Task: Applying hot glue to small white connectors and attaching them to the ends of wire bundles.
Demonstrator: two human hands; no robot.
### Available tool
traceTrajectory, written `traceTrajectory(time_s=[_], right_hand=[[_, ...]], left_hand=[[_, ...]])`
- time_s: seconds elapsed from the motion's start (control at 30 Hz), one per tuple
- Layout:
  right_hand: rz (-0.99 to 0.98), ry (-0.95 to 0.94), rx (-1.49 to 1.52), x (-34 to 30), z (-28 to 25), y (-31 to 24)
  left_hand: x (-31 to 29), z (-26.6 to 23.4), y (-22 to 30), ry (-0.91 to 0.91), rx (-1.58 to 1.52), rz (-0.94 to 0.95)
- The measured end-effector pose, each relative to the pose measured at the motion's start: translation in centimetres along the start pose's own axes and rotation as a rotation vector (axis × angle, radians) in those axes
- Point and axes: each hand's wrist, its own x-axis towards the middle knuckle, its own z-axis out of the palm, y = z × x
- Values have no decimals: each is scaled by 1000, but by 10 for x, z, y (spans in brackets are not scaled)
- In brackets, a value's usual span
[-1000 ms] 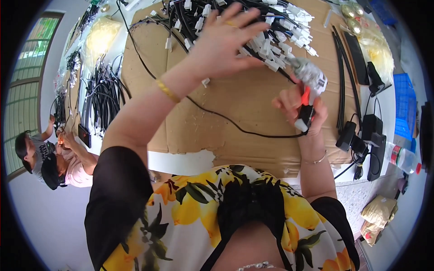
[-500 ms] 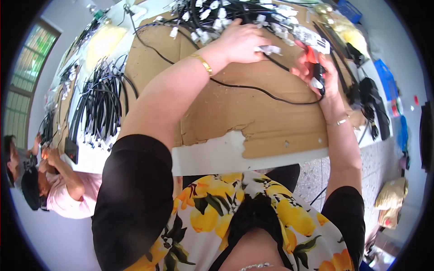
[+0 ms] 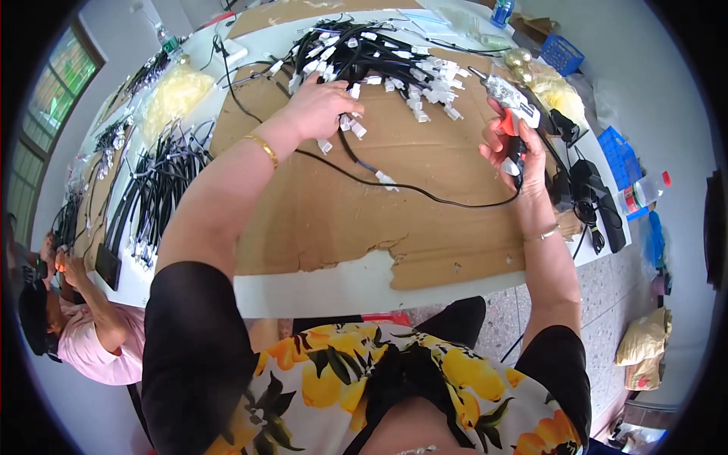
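My left hand (image 3: 322, 110) rests at the near left edge of a heap of black cables (image 3: 364, 57) with white connectors. Its fingers are spread and touch the cables; the fingertips are partly hidden among them. One black cable with a white connector (image 3: 386, 180) runs out from under this hand onto the cardboard. My right hand (image 3: 523, 155) is closed round the black handle of a glue gun (image 3: 519, 106) with an orange-red trigger and pale body. Its narrow tip points up and left, toward the heap. A thin black cord trails from the handle leftward across the cardboard.
A torn cardboard sheet (image 3: 318, 220) covers much of the white table. Another cable bundle (image 3: 163, 189) and yellowish plastic bags (image 3: 178, 91) lie left. At right are black power adapters (image 3: 591, 189), a blue basket (image 3: 561, 54) and a bottle (image 3: 644, 191). A co-worker (image 3: 98, 334) works at far left.
My left hand has moved left and let go of a connector, which now lies on the cardboard. My right hand has moved slightly left and down with the glue gun. The view has shifted.
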Motion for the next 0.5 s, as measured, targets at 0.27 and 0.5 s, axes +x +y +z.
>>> traceTrajectory(time_s=[0.27,0.5], right_hand=[[196,135,4,-12,-13,5],[197,-17,12,-10,-7,10]], left_hand=[[125,-43,18,85,-513,-126],[249,40,34,65,-144,-275]])
